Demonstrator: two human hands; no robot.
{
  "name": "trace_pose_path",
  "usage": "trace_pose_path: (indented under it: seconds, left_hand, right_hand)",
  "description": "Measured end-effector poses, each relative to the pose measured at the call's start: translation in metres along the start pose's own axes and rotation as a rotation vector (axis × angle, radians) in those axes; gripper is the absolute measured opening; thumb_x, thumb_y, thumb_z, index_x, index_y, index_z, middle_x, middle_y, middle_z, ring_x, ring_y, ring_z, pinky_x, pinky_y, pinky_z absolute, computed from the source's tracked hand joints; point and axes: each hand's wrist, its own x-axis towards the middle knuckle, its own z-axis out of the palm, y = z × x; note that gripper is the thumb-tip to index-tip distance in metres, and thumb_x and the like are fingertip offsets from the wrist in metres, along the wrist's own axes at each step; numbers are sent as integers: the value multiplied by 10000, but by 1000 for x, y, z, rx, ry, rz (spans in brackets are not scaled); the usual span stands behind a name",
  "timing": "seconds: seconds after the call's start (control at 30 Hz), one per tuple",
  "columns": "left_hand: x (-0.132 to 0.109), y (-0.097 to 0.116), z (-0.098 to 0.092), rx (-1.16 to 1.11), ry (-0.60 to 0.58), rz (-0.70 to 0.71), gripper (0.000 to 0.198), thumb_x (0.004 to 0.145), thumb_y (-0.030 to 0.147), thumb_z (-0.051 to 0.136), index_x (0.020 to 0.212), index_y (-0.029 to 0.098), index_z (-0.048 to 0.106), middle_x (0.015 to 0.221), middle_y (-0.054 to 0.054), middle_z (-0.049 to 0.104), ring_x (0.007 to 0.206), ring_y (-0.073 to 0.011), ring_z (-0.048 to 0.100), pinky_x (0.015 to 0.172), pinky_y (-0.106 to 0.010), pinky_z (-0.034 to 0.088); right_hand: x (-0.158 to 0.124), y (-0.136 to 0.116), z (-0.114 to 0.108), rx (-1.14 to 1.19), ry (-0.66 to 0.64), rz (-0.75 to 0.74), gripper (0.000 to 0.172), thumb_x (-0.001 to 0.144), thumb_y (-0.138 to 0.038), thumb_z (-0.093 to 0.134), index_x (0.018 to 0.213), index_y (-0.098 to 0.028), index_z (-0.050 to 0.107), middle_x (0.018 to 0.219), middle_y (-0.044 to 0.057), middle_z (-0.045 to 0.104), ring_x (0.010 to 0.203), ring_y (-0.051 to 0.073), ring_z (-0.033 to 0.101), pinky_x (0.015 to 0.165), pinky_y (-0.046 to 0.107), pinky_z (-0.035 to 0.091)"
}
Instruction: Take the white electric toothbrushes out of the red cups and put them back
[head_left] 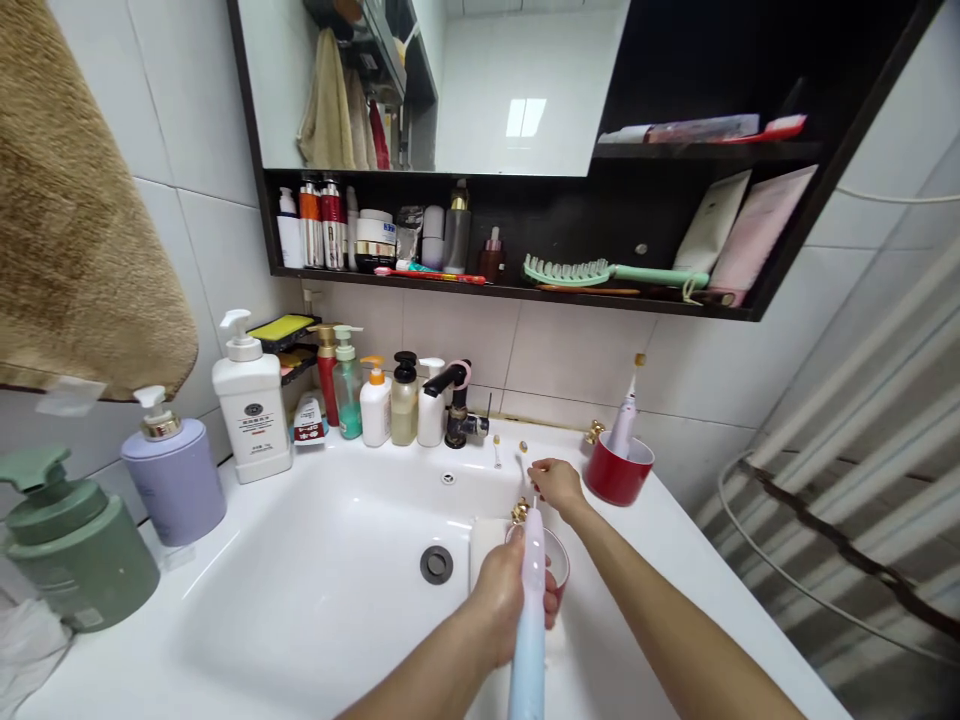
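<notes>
Left hand (pixel 504 598) fisted round toothbrush handle (pixel 530 640), right hand (pixel 556 485) outstretched

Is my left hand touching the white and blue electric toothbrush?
Touching. The head view shows the left hand wrapped around the electric toothbrush, fingers closed on its handle.

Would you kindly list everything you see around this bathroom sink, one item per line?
sink: one, white, centre
faucet: one, black, behind basin
pump bottles: three, green, lavender, white, left rim
small bottles: about six, mixed colours, beside faucet
towel: one, brown, left wall
comb: one, green, shelf
far cup: one, red, right rim, toothbrush inside
near cup: one, red, beside left hand
electric toothbrush: one, white-blue, in left hand
left hand: one, gripping electric toothbrush
right hand: one, past the toothbrush tip, fingers pinched
</notes>
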Motion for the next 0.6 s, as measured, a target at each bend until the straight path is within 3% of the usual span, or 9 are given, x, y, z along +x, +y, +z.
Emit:
trace_pose_path:
  seconds: [0.13, 0.3, 0.47, 0.6]
  left_hand:
    - [4, 0, -2, 3, -12, 27, 410, 695, 487, 235, 626, 128, 418, 472, 4, 418, 354, -65, 362, 388, -198, 242]
    - [5, 6, -2, -34, 9, 33, 370, 710, 459, 221, 653, 137, 394, 482, 8, 419, 348, -70, 360, 387, -207, 248]
    - [2, 10, -1, -39, 7, 40, 377, 722, 451, 190, 638, 142, 390, 476, 10, 409, 347, -65, 348, 396, -212, 251]
    - [1, 11, -1, -11, 3, 40, 410, 707, 480, 199, 612, 137, 402, 460, 9, 401, 342, -62, 336, 392, -207, 233]
  right_hand:
    - [24, -10, 24, -208, 9, -29, 92, 540, -109, 463, 543, -144, 548, 632, 93, 581, 676, 193, 532, 553, 247, 373]
    - [35, -23, 30, -366, 13, -48, 105, 564, -123, 473, 606, -121, 569, 761, 154, 572, 785, 252, 510, 600, 290, 362]
    - [32, -36, 44, -381, -11, -116, 158, 628, -226, 495, 734, -127, 558, 831, 132, 546, 839, 241, 484, 655, 310, 354]
    - [23, -39, 50, -293, -62, -134, 226, 695, -265, 449, 863, -122, 495, 870, 67, 512, 779, 148, 492, 654, 304, 389]
